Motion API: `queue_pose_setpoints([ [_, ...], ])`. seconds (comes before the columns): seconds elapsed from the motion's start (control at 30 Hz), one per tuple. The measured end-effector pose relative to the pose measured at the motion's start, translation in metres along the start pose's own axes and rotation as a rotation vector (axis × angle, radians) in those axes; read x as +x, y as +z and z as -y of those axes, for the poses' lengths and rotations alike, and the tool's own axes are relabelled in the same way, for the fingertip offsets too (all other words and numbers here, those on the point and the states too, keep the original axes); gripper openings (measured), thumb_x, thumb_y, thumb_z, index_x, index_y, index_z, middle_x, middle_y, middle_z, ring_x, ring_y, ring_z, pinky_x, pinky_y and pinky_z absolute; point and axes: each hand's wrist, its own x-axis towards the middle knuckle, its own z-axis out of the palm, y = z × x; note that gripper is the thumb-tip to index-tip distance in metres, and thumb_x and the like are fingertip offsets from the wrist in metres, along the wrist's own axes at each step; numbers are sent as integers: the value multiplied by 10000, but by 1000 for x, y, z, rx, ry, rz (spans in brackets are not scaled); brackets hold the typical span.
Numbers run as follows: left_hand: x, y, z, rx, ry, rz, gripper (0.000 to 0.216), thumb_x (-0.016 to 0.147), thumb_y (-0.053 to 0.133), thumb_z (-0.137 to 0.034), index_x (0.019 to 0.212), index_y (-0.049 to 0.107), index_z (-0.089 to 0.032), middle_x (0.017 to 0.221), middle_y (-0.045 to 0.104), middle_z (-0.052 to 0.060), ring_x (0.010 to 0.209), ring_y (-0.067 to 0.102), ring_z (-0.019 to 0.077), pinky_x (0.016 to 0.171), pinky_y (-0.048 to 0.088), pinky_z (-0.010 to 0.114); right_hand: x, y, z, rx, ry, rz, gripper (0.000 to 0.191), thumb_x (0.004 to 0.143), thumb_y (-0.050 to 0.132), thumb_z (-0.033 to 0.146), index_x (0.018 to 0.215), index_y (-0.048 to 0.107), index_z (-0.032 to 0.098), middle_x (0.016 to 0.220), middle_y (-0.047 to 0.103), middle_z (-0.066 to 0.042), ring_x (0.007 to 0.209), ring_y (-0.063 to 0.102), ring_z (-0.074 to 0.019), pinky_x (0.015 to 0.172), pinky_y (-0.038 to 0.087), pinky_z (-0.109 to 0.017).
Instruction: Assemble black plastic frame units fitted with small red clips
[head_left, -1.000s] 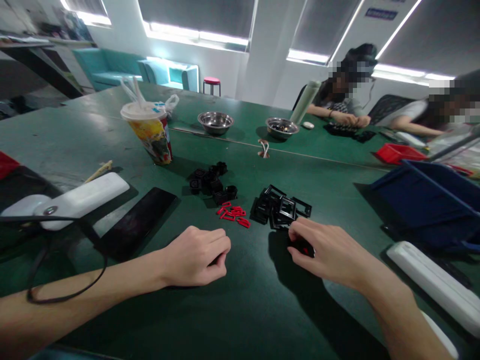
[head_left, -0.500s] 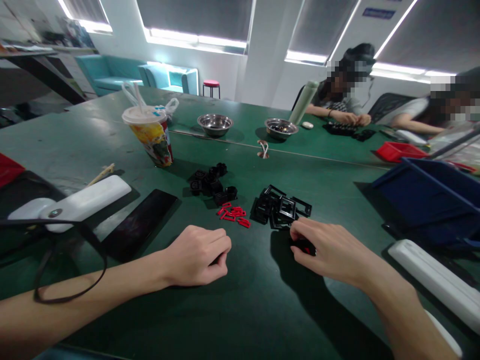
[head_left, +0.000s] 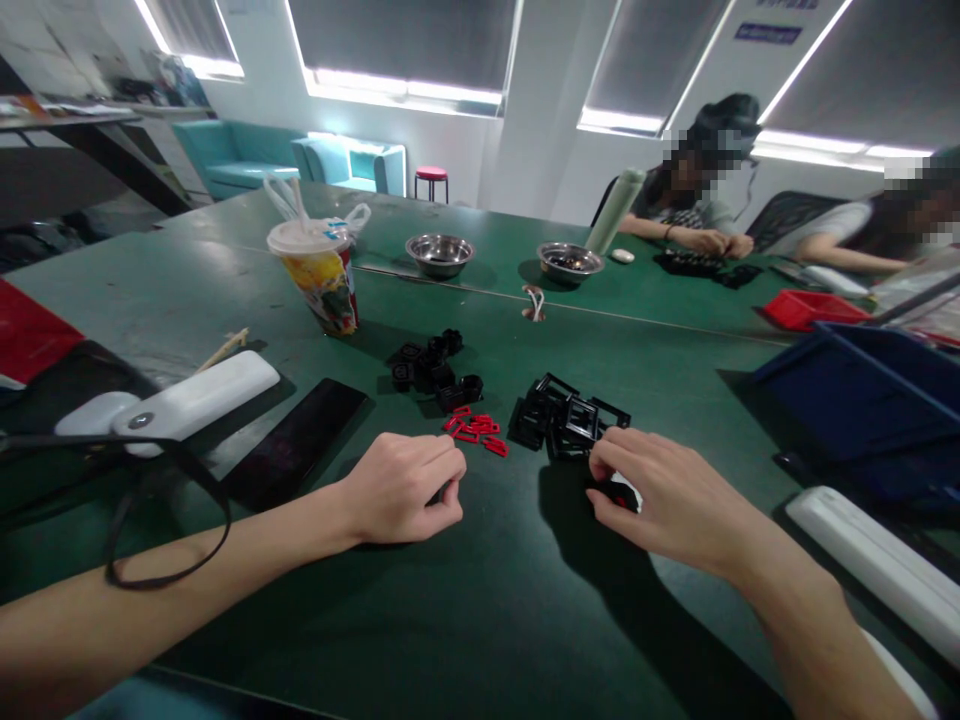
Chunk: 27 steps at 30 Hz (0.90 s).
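Observation:
My left hand (head_left: 405, 488) rests on the green table (head_left: 480, 600) as a loose fist, with something dark barely showing under the fingers. My right hand (head_left: 667, 495) is curled over a small black and red part (head_left: 619, 492) pressed against the table. Just beyond it lies a pile of black square frames (head_left: 568, 420). Several small red clips (head_left: 477, 431) lie between the hands, and a cluster of black blocks (head_left: 433, 368) sits farther back.
A lidded paper cup (head_left: 322, 275), a black phone (head_left: 296, 452) and a white device (head_left: 191, 395) lie at the left. Two steel bowls (head_left: 439, 252) stand farther back. A blue bin (head_left: 862, 400) and a white bar (head_left: 870, 565) are at the right. Two people work across the table.
Both hands stay nearly still; the view has shifted slightly, so everything sits a little right and lower in the picture. The right fingers curl a bit more over the part.

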Motion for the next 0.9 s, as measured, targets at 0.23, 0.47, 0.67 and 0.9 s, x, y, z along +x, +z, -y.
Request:
queue_pose_setpoints([
  [0.23, 4, -4, 14, 63, -35, -52, 100, 868, 511, -135, 811, 568, -195, 741, 575, -12, 625, 513, 143, 581, 339, 299, 2, -1, 5, -28, -127, -142, 92, 913, 591, 245, 829, 557, 232, 787, 622, -22, 725, 531, -209, 726, 334, -347],
  [0.47, 4, -4, 19, 76, -85, -35, 112, 904, 508, -138, 831, 574, -193, 775, 608, -10, 652, 551, 139, 593, 352, 288, 5, -1, 19, 3, -242, -314, 107, 914, 563, 176, 825, 537, 228, 764, 578, -9, 713, 472, -192, 759, 334, -363],
  [0.67, 1, -2, 17, 40, -119, 27, 131, 969, 520, -173, 866, 599, -191, 793, 622, -13, 661, 591, 131, 589, 372, 279, 7, 3, 39, 76, -275, -375, 109, 884, 537, 135, 857, 508, 237, 764, 577, -7, 705, 478, -183, 820, 379, -403],
  [0.9, -3, 2, 20, 28, -145, 56, 126, 976, 536, -186, 879, 615, -197, 805, 639, -6, 684, 612, 148, 595, 367, 282, 10, 27, 66, 144, -354, -431, 157, 894, 505, 89, 823, 509, 228, 729, 538, -1, 645, 421, -162, 603, 298, -324],
])
